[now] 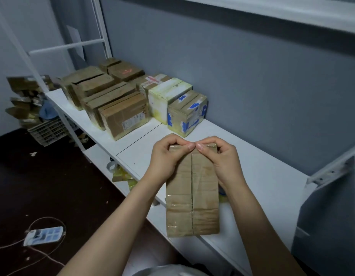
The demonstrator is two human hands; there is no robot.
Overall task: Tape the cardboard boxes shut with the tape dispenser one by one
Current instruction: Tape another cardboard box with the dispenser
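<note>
Both hands clasp the far end of the box: the left hand and right hand curl their fingers over that edge, thumb tips meeting at the centre seam, on clear tape. The box lies lengthwise at the near edge of the white table, with a second tape band crossing its near end. It looks light and fairly stiff, though the card is worn and creased. The glossy tape would be slippery, so the bare long sides seem the better hold. Farther along stand more boxes. One carries a printed label, another a red stamp; neither can be read.
</note>
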